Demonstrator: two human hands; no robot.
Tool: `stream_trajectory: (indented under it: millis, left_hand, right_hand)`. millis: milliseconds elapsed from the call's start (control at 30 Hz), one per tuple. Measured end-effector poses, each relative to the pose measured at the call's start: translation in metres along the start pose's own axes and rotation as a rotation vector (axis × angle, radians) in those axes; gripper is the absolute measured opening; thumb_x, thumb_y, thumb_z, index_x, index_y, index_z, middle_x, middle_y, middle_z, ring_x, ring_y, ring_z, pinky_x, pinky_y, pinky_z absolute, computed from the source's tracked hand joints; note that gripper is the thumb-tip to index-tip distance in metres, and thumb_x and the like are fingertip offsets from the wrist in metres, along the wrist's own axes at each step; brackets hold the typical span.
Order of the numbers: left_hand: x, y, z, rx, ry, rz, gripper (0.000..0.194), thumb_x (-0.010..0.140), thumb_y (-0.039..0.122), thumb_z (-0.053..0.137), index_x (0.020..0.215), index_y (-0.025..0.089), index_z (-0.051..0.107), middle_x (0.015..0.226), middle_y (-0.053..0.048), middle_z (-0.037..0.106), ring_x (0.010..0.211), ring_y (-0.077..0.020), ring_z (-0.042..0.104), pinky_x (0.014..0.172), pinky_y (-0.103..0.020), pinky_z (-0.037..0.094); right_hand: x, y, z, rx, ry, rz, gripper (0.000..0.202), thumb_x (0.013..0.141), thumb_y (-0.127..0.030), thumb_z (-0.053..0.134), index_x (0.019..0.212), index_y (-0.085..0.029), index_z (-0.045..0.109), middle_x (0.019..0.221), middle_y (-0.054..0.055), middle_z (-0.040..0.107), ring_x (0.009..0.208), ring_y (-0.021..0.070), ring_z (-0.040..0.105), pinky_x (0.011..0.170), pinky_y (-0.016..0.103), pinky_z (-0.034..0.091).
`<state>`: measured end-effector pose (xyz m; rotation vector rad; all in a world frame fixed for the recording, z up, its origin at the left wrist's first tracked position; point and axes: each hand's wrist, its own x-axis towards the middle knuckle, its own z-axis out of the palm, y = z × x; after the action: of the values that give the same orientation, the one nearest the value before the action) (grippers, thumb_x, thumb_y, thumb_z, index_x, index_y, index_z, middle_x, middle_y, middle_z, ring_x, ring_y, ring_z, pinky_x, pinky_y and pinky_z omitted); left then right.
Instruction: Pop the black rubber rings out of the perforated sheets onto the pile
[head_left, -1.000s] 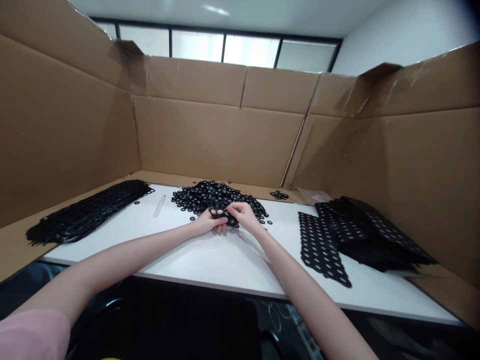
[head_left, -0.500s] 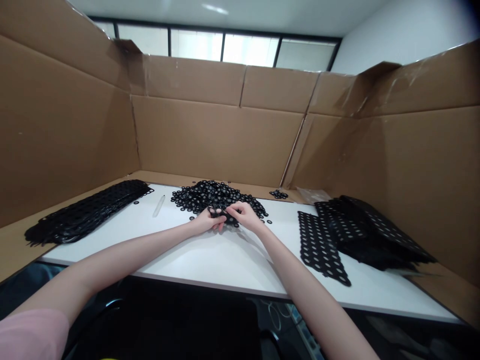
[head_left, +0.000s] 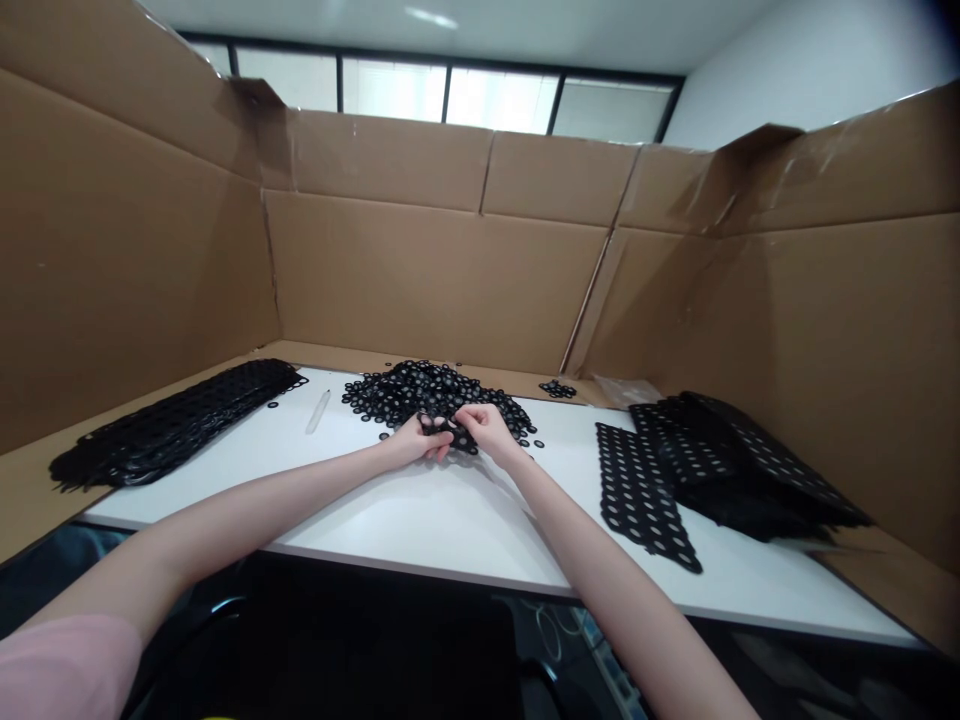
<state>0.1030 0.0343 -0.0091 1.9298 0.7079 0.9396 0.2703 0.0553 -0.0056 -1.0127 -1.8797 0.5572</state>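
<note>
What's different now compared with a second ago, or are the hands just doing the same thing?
Barely anything. Both hands, left hand and right hand, still pinch the same small black perforated rubber piece between them, only the fingers shifting slightly. The heap of black rubber rings, the stacked black perforated sheets on the left and right, and the white table stayed put.

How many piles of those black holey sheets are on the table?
2: one long stack at the table's left edge, one messier heap on the right. More sheets may hide underneath each.
</note>
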Motion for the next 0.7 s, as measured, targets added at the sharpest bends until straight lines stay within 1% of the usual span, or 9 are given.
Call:
stream_trajectory:
  millis: [100, 167, 267, 333, 400, 500, 533, 600, 700]
  left_hand:
    - [0.001, -0.002, 0.000, -0.044, 0.020, -0.011, 0.043, 0.077, 0.041, 0.056, 0.046, 0.011, 0.054, 0.039, 0.002, 0.043, 0.038, -0.0057, 0.032, 0.043, -0.022, 0.024]
    - [0.003, -0.004, 0.000, -0.071, 0.008, 0.005, 0.043, 0.077, 0.042, 0.057, 0.047, 0.011, 0.054, 0.039, 0.002, 0.043, 0.038, -0.0056, 0.032, 0.042, -0.022, 0.023]
    - [0.004, -0.009, -0.001, -0.086, -0.012, 0.008, 0.044, 0.078, 0.042, 0.056, 0.047, 0.011, 0.054, 0.038, 0.002, 0.041, 0.038, -0.0056, 0.032, 0.043, -0.022, 0.022]
    - [0.005, -0.012, -0.001, -0.112, 0.001, -0.005, 0.044, 0.078, 0.041, 0.057, 0.046, 0.011, 0.053, 0.038, 0.002, 0.043, 0.039, -0.0056, 0.033, 0.043, -0.022, 0.023]
    - [0.005, -0.015, -0.001, -0.146, 0.005, -0.027, 0.041, 0.076, 0.040, 0.059, 0.049, 0.011, 0.053, 0.041, 0.001, 0.048, 0.039, -0.0053, 0.034, 0.042, -0.021, 0.023]
    - [0.004, -0.018, 0.000, -0.184, -0.023, -0.066, 0.034, 0.074, 0.040, 0.062, 0.058, 0.010, 0.057, 0.046, -0.002, 0.055, 0.037, -0.0051, 0.036, 0.039, -0.020, 0.022]
    - [0.004, -0.019, 0.000, -0.201, -0.026, -0.077, 0.034, 0.073, 0.040, 0.063, 0.060, 0.010, 0.058, 0.047, -0.002, 0.056, 0.037, -0.0050, 0.036, 0.038, -0.020, 0.022]
    - [0.004, -0.020, 0.000, -0.251, -0.010, -0.090, 0.035, 0.072, 0.041, 0.064, 0.059, 0.009, 0.056, 0.048, -0.003, 0.058, 0.037, -0.0048, 0.038, 0.038, -0.019, 0.023]
    - [0.006, -0.019, 0.001, -0.311, 0.008, -0.095, 0.037, 0.071, 0.042, 0.065, 0.058, 0.009, 0.054, 0.051, -0.005, 0.060, 0.037, -0.0047, 0.040, 0.039, -0.019, 0.027]
  right_hand:
    - [0.004, 0.006, -0.001, -0.065, 0.108, -0.001, 0.028, 0.072, -0.036, 0.046, 0.053, -0.017, 0.054, 0.055, 0.001, 0.053, 0.058, 0.0141, 0.047, 0.057, 0.024, 0.035]
    - [0.006, 0.008, -0.002, -0.096, 0.175, 0.006, 0.027, 0.073, -0.035, 0.046, 0.055, -0.018, 0.057, 0.056, 0.002, 0.056, 0.061, 0.0158, 0.050, 0.058, 0.025, 0.037]
    - [0.009, 0.012, -0.002, -0.123, 0.251, 0.020, 0.027, 0.073, -0.035, 0.047, 0.057, -0.019, 0.060, 0.057, 0.002, 0.060, 0.063, 0.0178, 0.054, 0.059, 0.026, 0.039]
    - [0.011, 0.015, -0.004, -0.131, 0.295, 0.029, 0.026, 0.074, -0.035, 0.047, 0.058, -0.020, 0.061, 0.058, 0.002, 0.062, 0.063, 0.0183, 0.057, 0.060, 0.026, 0.041]
    - [0.014, 0.019, -0.010, -0.133, 0.350, 0.043, 0.030, 0.077, -0.035, 0.043, 0.062, -0.019, 0.062, 0.061, 0.004, 0.064, 0.060, 0.0178, 0.057, 0.059, 0.026, 0.042]
    - [0.014, 0.027, -0.027, -0.143, 0.461, 0.076, 0.042, 0.084, -0.034, 0.029, 0.074, -0.016, 0.064, 0.067, 0.008, 0.065, 0.056, 0.0170, 0.056, 0.057, 0.027, 0.042]
    - [0.013, 0.030, -0.032, -0.153, 0.485, 0.082, 0.043, 0.085, -0.035, 0.027, 0.077, -0.015, 0.065, 0.069, 0.008, 0.066, 0.057, 0.0171, 0.056, 0.058, 0.028, 0.042]
    - [0.010, 0.035, -0.038, -0.184, 0.482, 0.082, 0.040, 0.085, -0.037, 0.033, 0.081, -0.016, 0.066, 0.069, 0.008, 0.066, 0.061, 0.0179, 0.057, 0.062, 0.029, 0.042]
    - [0.008, 0.040, -0.034, -0.243, 0.423, 0.066, 0.026, 0.079, -0.035, 0.047, 0.085, -0.020, 0.069, 0.072, 0.005, 0.065, 0.072, 0.0200, 0.055, 0.070, 0.032, 0.041]
